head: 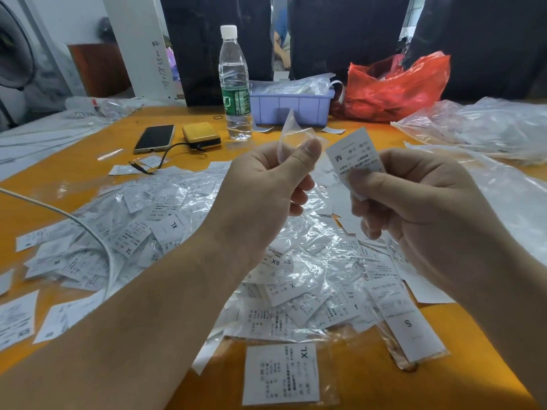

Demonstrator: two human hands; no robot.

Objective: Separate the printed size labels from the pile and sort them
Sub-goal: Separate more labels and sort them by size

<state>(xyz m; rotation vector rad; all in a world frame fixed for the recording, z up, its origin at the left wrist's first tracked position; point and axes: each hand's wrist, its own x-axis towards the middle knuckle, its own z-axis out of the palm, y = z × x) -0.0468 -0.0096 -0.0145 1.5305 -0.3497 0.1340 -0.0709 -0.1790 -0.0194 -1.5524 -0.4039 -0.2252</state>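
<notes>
Nearest the lens, a white rectangular paper label printed "XL" (280,373) lies flat on the orange table (340,389), w/ a long "S" label in a clear sleeve (410,332) beside it. Above both sits the big heap of white labels and clear plastic sleeves (189,232).

2 hands are raised over the heap. Left hand (263,190) pinches an empty clear plastic sleeve (291,134) between thumb and curled fingers. Right hand (420,208) pinches a white "M" label (353,156) by its lower end, the printed top sticking up free.

Judging by looks, the label is very light, thin and floppy; the film likely slick and clingy. Best hold is probably a short-edge pinch, so the size letter stays readable.

Room: bare table shows below and left of the grips. Beyond them, well apart, stand a clear water bottle (235,84), lilac plastic tray (291,106) and red plastic bag (396,87). More crumpled clear film (488,125) crowds the right edge.
</notes>
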